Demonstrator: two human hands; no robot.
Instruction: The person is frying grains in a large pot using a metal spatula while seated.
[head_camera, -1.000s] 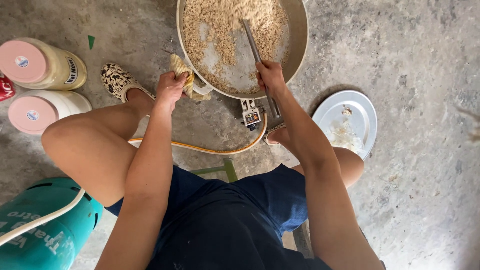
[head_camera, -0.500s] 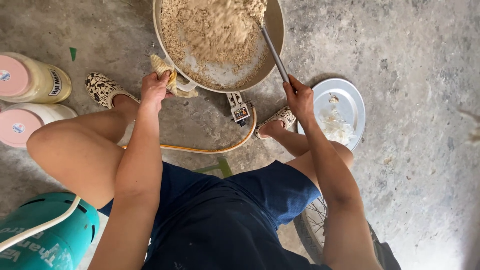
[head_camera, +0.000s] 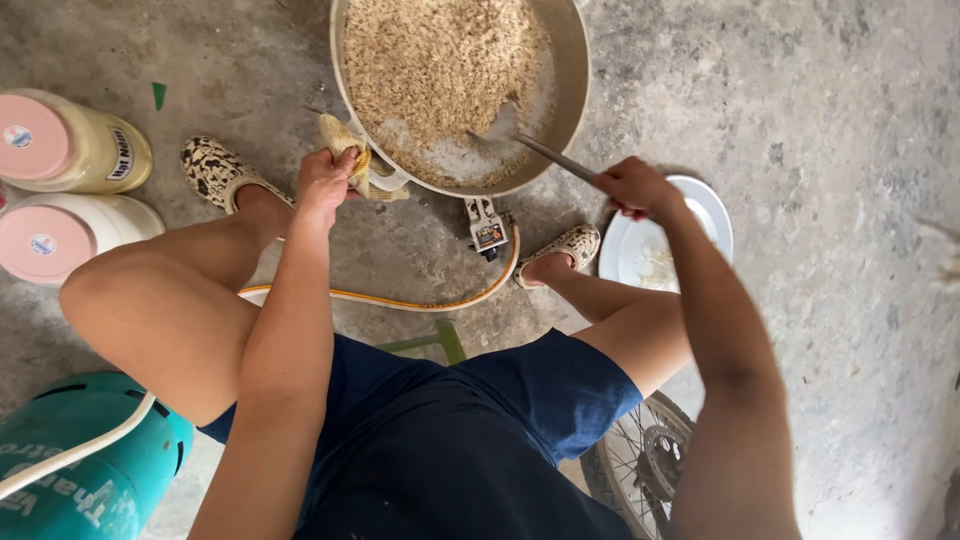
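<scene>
Fingers of the left hand (head_camera: 325, 182) were clamped tight around a yellow cloth (head_camera: 350, 160) pressed to the rim of the wide pan (head_camera: 570, 75) at the top centre of the frame. Over on the right, the right hand (head_camera: 632, 188) had its fingers wrapped shut on the metal spatula (head_camera: 535, 150), blade down in the browned rice (head_camera: 440, 65), with a white plate (head_camera: 705, 205) just beside it on the floor (head_camera: 820, 150).

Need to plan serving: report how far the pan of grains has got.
Done: pale brown grains spread in the pan. In hand: right hand works the spatula; left hand grips the cloth-wrapped handle. Left: all grains remain in the pan.
</scene>
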